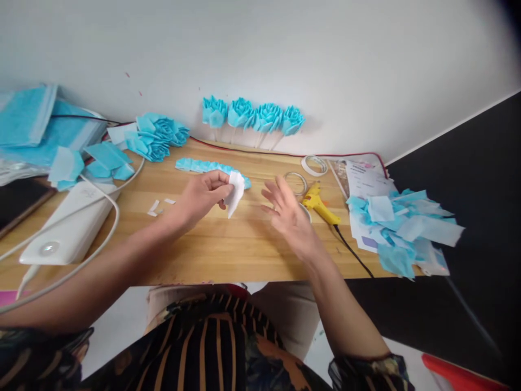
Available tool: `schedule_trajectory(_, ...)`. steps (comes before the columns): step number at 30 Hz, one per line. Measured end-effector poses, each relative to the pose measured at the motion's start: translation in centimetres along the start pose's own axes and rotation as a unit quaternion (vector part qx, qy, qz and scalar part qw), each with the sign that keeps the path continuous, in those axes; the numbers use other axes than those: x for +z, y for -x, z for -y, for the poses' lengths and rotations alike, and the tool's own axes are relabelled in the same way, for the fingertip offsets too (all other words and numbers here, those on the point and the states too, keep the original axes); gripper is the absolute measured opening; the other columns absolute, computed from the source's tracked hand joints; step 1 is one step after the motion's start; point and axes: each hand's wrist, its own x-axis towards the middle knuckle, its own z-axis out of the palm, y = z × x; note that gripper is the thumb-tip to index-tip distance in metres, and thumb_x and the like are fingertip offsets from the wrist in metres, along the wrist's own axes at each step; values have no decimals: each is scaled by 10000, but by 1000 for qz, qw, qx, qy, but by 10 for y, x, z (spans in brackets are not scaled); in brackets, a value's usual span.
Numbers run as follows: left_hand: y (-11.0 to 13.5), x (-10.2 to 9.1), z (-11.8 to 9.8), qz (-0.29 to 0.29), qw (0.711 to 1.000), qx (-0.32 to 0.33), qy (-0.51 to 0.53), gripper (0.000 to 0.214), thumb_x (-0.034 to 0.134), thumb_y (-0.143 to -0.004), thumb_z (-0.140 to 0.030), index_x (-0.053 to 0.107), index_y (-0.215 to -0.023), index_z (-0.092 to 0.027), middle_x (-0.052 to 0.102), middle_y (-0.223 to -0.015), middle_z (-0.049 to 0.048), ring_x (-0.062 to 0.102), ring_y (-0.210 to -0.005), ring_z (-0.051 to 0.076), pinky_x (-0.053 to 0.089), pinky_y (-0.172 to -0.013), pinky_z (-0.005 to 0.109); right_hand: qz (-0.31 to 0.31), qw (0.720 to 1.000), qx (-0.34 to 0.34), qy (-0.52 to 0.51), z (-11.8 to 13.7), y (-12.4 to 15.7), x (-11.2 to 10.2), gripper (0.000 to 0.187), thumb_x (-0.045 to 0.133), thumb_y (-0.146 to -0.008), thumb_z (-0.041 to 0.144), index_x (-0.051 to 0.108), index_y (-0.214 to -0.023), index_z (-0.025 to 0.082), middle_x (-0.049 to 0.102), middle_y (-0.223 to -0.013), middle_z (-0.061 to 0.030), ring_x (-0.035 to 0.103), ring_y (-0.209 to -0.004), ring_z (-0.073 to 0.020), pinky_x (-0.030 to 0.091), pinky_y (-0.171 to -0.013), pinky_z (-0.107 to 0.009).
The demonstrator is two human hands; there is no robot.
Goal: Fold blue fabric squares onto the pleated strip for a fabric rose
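My left hand pinches a folded white piece of paper or fabric between thumb and fingers above the wooden table. My right hand hangs apart from it to the right, fingers spread and slightly blurred, with nothing in them. Behind my left hand lies a row of folded light-blue pieces, partly hidden by the hand and the white piece. Close to my right hand are a tape roll and a yellow glue gun. A round item under the right hand is mostly covered.
Several blue fabric flowers on pale stems lean against the wall; more flowers lie left. A white power bank-like box with cables, blue sheets and a phone fill the left. Blue scraps overhang the right front edge.
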Motion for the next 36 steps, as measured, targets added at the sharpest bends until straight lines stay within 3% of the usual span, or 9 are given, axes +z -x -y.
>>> schedule_trajectory(4,-4,1,8,-61,996,27,54,99,694,-745,-226,614,-769,-171,652,-638,-13,573,-551,106,503,-528,228,69,995,46,-62,-7,-30,18,1048,772,-765,627,219,-1614,356,323,-1676,-83,345,-1530,-303,343,-1217,-558)
schedule_trajectory(7,-6,0,17,-92,993,45,59,97,704,-741,-214,626,-778,-170,645,-634,-21,574,-546,100,508,-515,217,75,993,44,-75,-2,-40,35,893,784,-787,528,361,-1546,320,448,-1603,-80,432,-1474,-270,393,-1194,-492)
schedule_trajectory(9,-5,0,20,-98,992,49,70,114,720,-742,-224,623,-773,-172,645,-635,-20,576,-538,101,511,-511,224,26,997,47,-63,-1,-46,44,665,757,-814,464,512,-1408,288,584,-1473,-78,549,-1356,-245,455,-1132,-442)
schedule_trajectory(12,-1,-1,19,-97,989,43,102,182,772,-731,-260,612,-764,-180,641,-645,-19,574,-537,106,518,-520,242,-77,995,62,-21,-4,-57,48,292,704,-829,421,644,-1044,233,727,-1086,-46,669,-1029,-197,537,-942,-366)
schedule_trajectory(16,4,-2,20,-65,989,6,132,264,800,-757,-351,595,-773,-186,632,-637,-11,594,-563,126,518,-568,266,-116,992,44,12,-7,-72,38,213,678,-814,412,604,-801,213,628,-740,24,580,-707,-125,498,-710,-271)
schedule_trajectory(20,4,-5,20,-64,983,6,174,327,706,-855,-479,671,-961,-171,717,-874,51,675,-814,178,535,-745,303,-26,995,7,100,1,-80,21,185,657,-843,391,662,-881,210,661,-756,25,588,-683,-120,462,-653,-251)
schedule_trajectory(24,2,-10,15,-41,982,-16,185,468,686,-857,-522,697,-1172,-176,743,-1095,101,680,-1049,250,517,-896,358,58,961,-50,266,10,-81,12,166,651,-866,287,698,-1013,225,708,-806,16,644,-743,-143,480,-741,-288)
schedule_trajectory(30,-2,-15,22,1,995,-56,86,340,835,-713,-302,772,-1029,-195,768,-828,37,676,-723,180,506,-683,296,70,942,-82,318,5,-76,18,380,640,-886,233,594,-1262,267,726,-828,31,682,-770,-158,515,-803,-321)
schedule_trajectory(36,-5,-15,25,-84,983,-65,153,226,829,-722,-297,769,-896,-164,774,-851,45,660,-687,144,512,-647,268,-22,953,-126,274,-6,-68,10,371,553,-941,222,567,-1306,284,750,-1163,-46,706,-1069,-213,539,-974,-414)
